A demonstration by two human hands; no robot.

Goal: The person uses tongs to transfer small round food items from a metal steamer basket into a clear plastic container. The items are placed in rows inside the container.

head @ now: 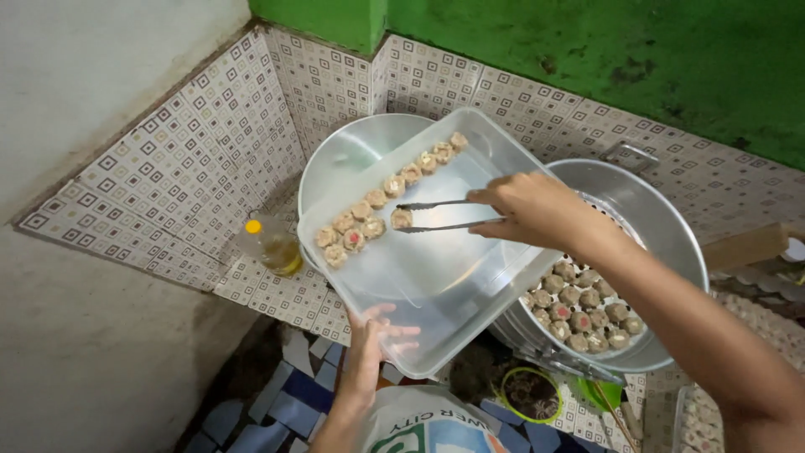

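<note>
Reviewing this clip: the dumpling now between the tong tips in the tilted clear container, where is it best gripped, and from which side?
Grip the dumpling across its round sides, coming from the right along the tongs in the right hand. Neighbours crowd its left; the clear container, held by the left hand, lies bare on the right.

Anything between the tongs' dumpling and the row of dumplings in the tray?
Head view: only bare tray floor between the tongs' dumpling and the row of dumplings.

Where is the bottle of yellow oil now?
The oil bottle lies at the left of the head view, on the tiled counter, just left of the clear plastic container.
</note>
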